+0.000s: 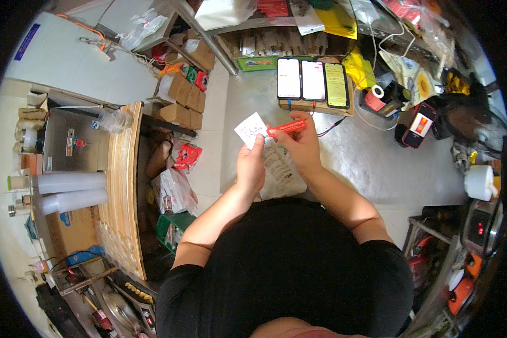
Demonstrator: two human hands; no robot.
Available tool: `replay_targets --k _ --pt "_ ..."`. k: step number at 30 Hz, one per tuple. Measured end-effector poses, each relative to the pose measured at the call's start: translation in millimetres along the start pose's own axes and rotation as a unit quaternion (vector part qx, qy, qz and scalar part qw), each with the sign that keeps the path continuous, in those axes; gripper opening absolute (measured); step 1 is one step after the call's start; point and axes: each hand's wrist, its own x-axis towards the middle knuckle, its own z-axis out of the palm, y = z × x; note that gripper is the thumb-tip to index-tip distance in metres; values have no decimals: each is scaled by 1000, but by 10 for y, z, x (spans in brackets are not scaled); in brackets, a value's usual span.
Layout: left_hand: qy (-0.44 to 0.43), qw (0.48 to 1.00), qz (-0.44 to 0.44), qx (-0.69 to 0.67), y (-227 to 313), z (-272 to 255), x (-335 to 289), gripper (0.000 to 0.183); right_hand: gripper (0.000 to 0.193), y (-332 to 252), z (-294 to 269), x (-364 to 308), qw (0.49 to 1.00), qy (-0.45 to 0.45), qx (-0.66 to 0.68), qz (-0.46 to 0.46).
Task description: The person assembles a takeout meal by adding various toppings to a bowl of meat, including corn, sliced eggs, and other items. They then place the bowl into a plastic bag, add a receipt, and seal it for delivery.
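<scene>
My left hand [250, 168] pinches a small white paper slip [250, 128] with dark print, thumb on top. Close to its right, my right hand [302, 145] grips a narrow red strip [287, 128] with pale print between thumb and fingers. The left end of the strip meets or overlaps the slip's right edge; I cannot tell whether they are joined. Below both hands, near my body, a pale plastic bag [283, 174] with printed paper showing lies on the metal table [355, 163]. My forearms partly frame it.
Three lit phones, a left one [289, 79], a middle one [314, 80] and a right one [337, 84], lean on a cardboard box [315, 107]. A black label printer [397, 97] and another phone [419, 125] stand right. A white jug [479, 183] sits far right; stacked cups [70, 183] lie left.
</scene>
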Motion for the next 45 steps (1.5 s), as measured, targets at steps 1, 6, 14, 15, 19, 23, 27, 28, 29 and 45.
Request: replay_targets --k 1,6,14,15,19,23,27,28,29,45 --pt "8 1000 8 0 0 3 -7 35 52 37 27 4 1000 -8 -7 -1" --pt "-4 999 27 22 -51 -128 -2 30 53 138 125 -3 999 -26 -23 2" --pt "-69 973 77 207 -79 -289 -217 32 14 -227 -162 -179 985 -88 -44 145" --pt "-112 949 20 293 -142 -637 -266 35 11 -318 -313 -191 983 -83 -90 140" --pt "-202 753 -224 585 -37 -1145 -514 42 18 -680 -1378 -232 965 -161 -170 122" --pt "-100 694 171 692 -354 -1395 -575 44 21 -723 -1718 -503 946 -204 -21 251" --pt "-168 610 265 728 -555 -851 -232 47 19 -420 -1492 -615 894 -339 -208 207" --pt "-188 606 294 715 -584 -732 -181 47 17 -408 -1352 -618 872 -359 -217 252" --pt "-210 616 290 702 -584 -635 -140 43 16 -385 -1227 -626 848 -377 -226 295" --pt "-256 792 275 481 -278 -930 -335 8 17 557 -415 -378 800 -305 -517 8"
